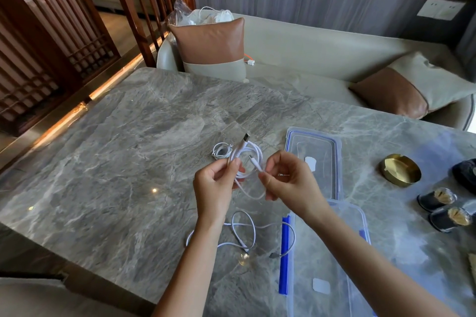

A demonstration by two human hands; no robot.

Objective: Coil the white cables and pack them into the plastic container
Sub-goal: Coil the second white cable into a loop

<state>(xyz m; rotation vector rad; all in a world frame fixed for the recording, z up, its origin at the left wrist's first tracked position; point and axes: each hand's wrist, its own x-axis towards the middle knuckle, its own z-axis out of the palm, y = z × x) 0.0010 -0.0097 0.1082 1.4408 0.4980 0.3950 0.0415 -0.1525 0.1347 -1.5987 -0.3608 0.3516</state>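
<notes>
I am mid-coil: my left hand (215, 183) pinches the loops of a white cable (247, 162) above the desk (116, 162), my right hand (288, 177) pinching its free end. Next I judge I must wind that end in — then drop the coil into the container (334, 260) by my right arm, where another cable (242, 234) lies loose.

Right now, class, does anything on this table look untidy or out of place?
Yes. One white cable sprawls in loose, tangled loops near the table edge, one end draped over the open container rim, not coiled like the others.

Three white cables (247, 162), one container (332, 265), one lid (313, 136), two hands (216, 185)
</notes>
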